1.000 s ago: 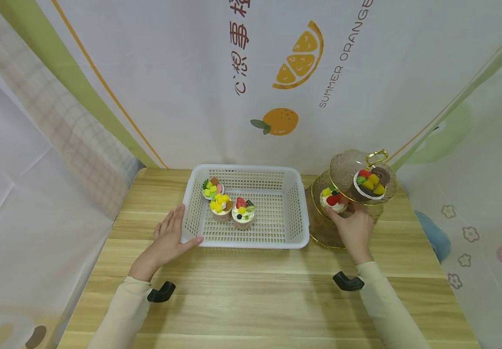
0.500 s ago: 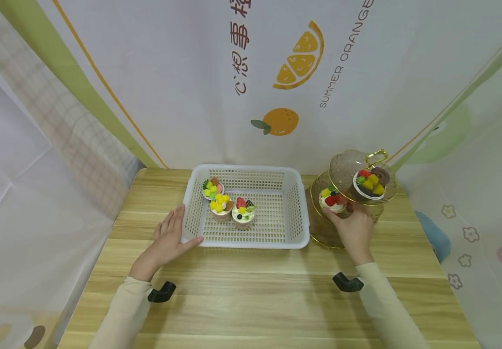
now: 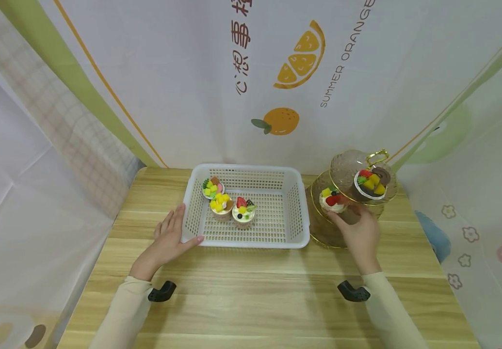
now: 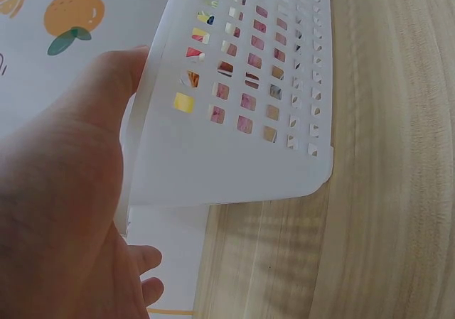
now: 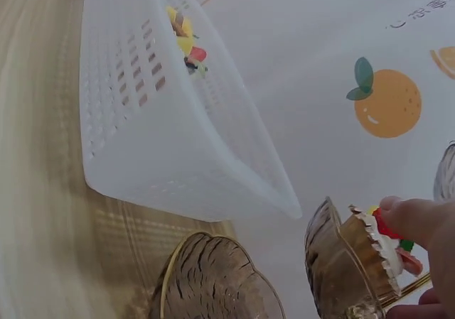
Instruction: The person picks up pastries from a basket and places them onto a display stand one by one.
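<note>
A white perforated basket [image 3: 296,208] [image 4: 234,163] [image 5: 163,148] stands mid-table with three fruit-topped cupcakes [image 3: 220,204] in its left half. My left hand [image 3: 170,237] [image 4: 64,191] rests against its front left corner, fingers straight along the side and thumb on the front wall. To the right is a tiered amber glass stand [image 3: 320,230] [image 5: 213,276] with a gold handle. My right hand [image 3: 357,228] reaches under its upper plate and pinches a white cupcake [image 3: 331,199] [image 5: 384,248] sitting on the lower tier. A chocolate cupcake [image 3: 369,183] sits on the upper tier.
The wooden table [image 3: 251,300] is enclosed by printed white cloth walls [image 3: 277,72] close behind and at both sides. The stand is near the table's right back corner, almost touching the basket's right wall. Black camera mounts [image 3: 162,292] sit at both wrists.
My right wrist has drawn back slightly toward me while the white cupcake stays on the lower tier. The left hand and basket have not moved.
</note>
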`<action>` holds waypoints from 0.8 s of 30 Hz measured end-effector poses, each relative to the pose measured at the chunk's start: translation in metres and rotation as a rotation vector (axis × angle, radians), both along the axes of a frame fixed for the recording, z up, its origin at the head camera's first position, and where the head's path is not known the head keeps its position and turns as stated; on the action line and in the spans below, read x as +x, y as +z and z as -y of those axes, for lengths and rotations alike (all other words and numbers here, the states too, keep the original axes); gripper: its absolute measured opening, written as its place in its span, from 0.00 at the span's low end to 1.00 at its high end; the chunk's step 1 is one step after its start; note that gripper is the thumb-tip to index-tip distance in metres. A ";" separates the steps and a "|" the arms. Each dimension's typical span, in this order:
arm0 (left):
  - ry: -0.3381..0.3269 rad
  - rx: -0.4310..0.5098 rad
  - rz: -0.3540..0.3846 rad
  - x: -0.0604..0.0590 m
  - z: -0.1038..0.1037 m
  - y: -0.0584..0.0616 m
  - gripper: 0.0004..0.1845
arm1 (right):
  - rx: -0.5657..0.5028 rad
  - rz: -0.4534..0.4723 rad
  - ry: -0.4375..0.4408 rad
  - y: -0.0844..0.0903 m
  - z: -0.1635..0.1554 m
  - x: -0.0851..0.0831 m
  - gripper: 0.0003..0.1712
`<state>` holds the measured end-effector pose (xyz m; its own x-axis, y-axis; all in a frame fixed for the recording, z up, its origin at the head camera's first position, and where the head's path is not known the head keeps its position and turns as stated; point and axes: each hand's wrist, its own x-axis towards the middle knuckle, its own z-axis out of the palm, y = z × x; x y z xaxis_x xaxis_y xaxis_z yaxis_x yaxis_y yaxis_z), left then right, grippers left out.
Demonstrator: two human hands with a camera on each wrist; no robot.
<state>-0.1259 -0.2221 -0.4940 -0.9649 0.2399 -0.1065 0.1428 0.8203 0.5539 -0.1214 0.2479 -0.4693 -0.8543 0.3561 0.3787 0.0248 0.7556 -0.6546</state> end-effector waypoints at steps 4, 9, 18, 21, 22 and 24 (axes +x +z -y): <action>0.001 0.001 0.009 0.000 0.001 -0.001 0.59 | -0.045 -0.032 -0.006 0.003 0.002 0.013 0.36; -0.001 0.003 0.010 -0.001 0.001 -0.004 0.60 | -0.064 -0.170 0.033 0.000 0.012 0.025 0.32; -0.004 0.001 0.007 -0.002 0.001 -0.005 0.60 | -0.056 -0.322 0.295 -0.004 0.051 0.015 0.33; -0.006 0.005 0.012 -0.003 0.001 -0.004 0.60 | -0.066 -0.294 0.376 -0.001 0.066 0.001 0.33; -0.005 0.007 0.016 -0.003 0.001 -0.004 0.60 | -0.065 -0.282 0.398 0.000 0.070 -0.004 0.33; -0.004 0.007 0.022 -0.003 0.001 -0.004 0.60 | -0.055 -0.251 0.438 0.002 0.079 -0.016 0.33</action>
